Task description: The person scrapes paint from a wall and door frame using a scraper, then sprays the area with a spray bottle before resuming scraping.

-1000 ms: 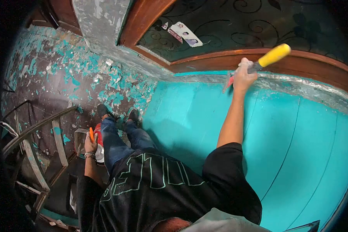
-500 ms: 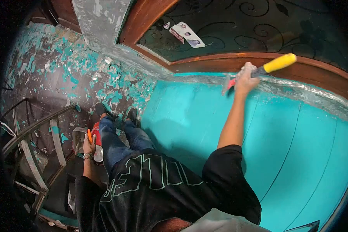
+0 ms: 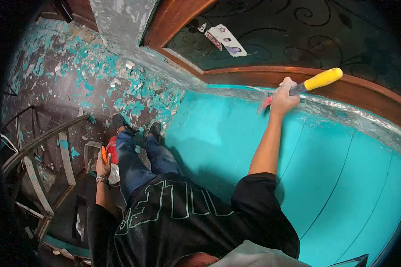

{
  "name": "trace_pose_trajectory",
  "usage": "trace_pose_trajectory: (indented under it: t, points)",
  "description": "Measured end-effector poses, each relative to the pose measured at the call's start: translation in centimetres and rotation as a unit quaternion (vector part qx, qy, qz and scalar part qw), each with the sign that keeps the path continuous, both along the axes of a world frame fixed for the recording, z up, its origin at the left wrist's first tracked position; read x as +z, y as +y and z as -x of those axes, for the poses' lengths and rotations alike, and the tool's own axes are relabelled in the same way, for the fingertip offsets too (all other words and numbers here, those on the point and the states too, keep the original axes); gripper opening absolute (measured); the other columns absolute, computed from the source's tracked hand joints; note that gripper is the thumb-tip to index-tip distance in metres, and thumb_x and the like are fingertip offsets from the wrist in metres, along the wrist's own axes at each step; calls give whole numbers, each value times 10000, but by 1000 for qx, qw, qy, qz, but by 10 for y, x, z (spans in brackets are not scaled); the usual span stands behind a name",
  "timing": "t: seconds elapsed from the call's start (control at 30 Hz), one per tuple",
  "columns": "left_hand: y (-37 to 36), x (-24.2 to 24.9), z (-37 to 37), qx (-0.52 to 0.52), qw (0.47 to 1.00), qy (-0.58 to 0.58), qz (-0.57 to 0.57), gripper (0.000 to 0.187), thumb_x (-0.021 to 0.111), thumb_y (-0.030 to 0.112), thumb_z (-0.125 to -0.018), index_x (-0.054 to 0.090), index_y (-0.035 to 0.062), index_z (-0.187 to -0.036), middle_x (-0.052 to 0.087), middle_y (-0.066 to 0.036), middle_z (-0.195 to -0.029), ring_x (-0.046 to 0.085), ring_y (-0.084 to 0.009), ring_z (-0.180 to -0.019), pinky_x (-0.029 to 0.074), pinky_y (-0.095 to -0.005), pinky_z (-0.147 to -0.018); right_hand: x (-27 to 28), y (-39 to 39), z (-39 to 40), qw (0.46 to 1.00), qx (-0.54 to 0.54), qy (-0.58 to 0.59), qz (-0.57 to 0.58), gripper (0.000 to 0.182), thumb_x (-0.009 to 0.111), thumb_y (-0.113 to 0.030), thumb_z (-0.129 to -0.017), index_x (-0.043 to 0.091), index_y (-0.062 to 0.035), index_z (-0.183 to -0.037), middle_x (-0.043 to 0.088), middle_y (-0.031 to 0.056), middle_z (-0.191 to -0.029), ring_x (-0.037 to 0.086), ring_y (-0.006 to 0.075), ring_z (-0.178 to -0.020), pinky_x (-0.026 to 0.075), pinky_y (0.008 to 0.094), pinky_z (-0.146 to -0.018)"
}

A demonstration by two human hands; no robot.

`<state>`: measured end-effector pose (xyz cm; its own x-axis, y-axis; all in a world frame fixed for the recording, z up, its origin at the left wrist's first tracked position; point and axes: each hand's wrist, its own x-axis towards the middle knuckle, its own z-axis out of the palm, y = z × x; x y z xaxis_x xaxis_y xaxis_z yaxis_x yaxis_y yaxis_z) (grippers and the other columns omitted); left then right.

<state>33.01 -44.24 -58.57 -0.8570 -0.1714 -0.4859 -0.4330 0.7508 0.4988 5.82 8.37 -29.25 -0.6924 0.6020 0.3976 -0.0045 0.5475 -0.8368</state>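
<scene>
My right hand (image 3: 284, 95) is closed round the dark shaft of a long-handled paint scraper. The scraper's yellow grip (image 3: 324, 78) sticks out past the hand to the right. Its red head (image 3: 265, 103) lies at the border between the turquoise wall panel (image 3: 227, 129) and the grey scraped strip (image 3: 329, 107) under the wooden frame. Low at the left, my left hand (image 3: 104, 167) is closed on a slim orange-handled tool (image 3: 104, 154), whose kind I cannot make out. That hand is beside a red container (image 3: 112, 149), partly hidden by my leg.
Turquoise and grey paint flakes (image 3: 136, 107) litter the dark floor (image 3: 67, 98) near my feet. A wooden railing or ladder-like frame (image 3: 64, 155) stands at the left. Above the panel, a brown wooden frame (image 3: 272, 71) borders dark glass bearing a torn sticker (image 3: 227, 40).
The whole view has shifted slightly right and down. The scraper head sits a little lower against the strip's edge. Both hands keep their holds.
</scene>
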Motion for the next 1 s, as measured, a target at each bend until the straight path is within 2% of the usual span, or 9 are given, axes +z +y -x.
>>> trace_pose_trajectory:
  t: [0.27, 0.43, 0.5, 0.53, 0.57, 0.63, 0.87, 0.93, 1.0]
  points:
    - [10, 12, 19, -24, 997, -57, -44, 518, 510, 398, -856, 456, -37, -1133, 547, -260, -1029, 524, -406, -963, 437, -414, -788, -43, -15, -9, 988, 121, -19, -93, 281, 544, -85, -820, 411, -49, -575, 431, -26, -557, 396, 68, -516, 313, 229, -483]
    - [6, -2, 23, -49, 991, -112, -59, 663, 489, 448, -853, 374, -77, -1242, 496, -286, -1154, 490, -409, -1061, 408, -414, -870, 70, -12, -42, 989, 57, 114, 70, 230, 511, -73, -831, 399, -96, -631, 370, -14, -499, 347, 64, -427, 272, 227, -374]
    - [4, -22, 14, -61, 994, -85, -16, 679, 490, 447, -854, 355, -82, -1259, 471, -276, -1199, 464, -390, -1111, 386, -403, -914, 101, -2, -47, 980, 139, 121, 72, 214, 501, -75, -836, 384, -88, -657, 369, -10, -499, 332, 74, -380, 263, 233, -330]
    - [19, 26, 43, -50, 982, -175, -52, 676, 488, 449, -856, 359, -76, -1261, 449, -264, -1233, 436, -370, -1152, 370, -393, -941, 109, -7, -45, 981, 137, 120, 69, 214, 501, -75, -836, 384, -88, -657, 369, -10, -499, 332, 74, -380, 263, 233, -330]
    - [20, 20, 40, -53, 982, -175, -54, 676, 488, 449, -856, 359, -76, -1261, 449, -264, -1233, 436, -370, -1152, 370, -393, -941, 115, -12, -42, 983, 133, 112, 65, 222, 506, -72, -834, 379, -87, -653, 373, -8, -503, 331, 74, -373, 265, 233, -330]
    - [20, 4, 32, -68, 994, -45, -67, 421, 496, 375, -865, 463, 4, -1061, 534, -228, -934, 508, -406, -913, 422, -432, -758, 111, -14, -37, 984, 129, 105, 62, 230, 511, -70, -832, 375, -86, -648, 377, -5, -508, 329, 75, -367, 268, 234, -331]
    - [17, -6, 28, -57, 998, 10, -38, 440, 497, 370, -863, 453, 1, -1098, 533, -236, -991, 511, -407, -946, 430, -421, -769, 110, -17, -33, 993, 108, 44, 34, 216, 525, -14, -798, 401, -81, -635, 393, -5, -528, 332, 60, -385, 267, 218, -333]
    - [20, 17, 46, -48, 988, -126, -80, 554, 511, 388, -860, 429, -36, -1208, 509, -251, -1157, 502, -384, -1054, 416, -394, -861, 92, -6, -33, 993, 113, 37, 29, 199, 515, -35, -808, 401, -82, -652, 392, 3, -528, 337, 69, -379, 264, 223, -326]
    - [22, 15, 48, -59, 987, -128, -75, 550, 513, 381, -860, 431, -42, -1203, 509, -250, -1157, 505, -385, -1048, 418, -394, -857, 68, -2, -32, 990, 139, 30, 26, 183, 510, -55, -814, 405, -81, -666, 393, 11, -528, 351, 77, -380, 260, 226, -318]
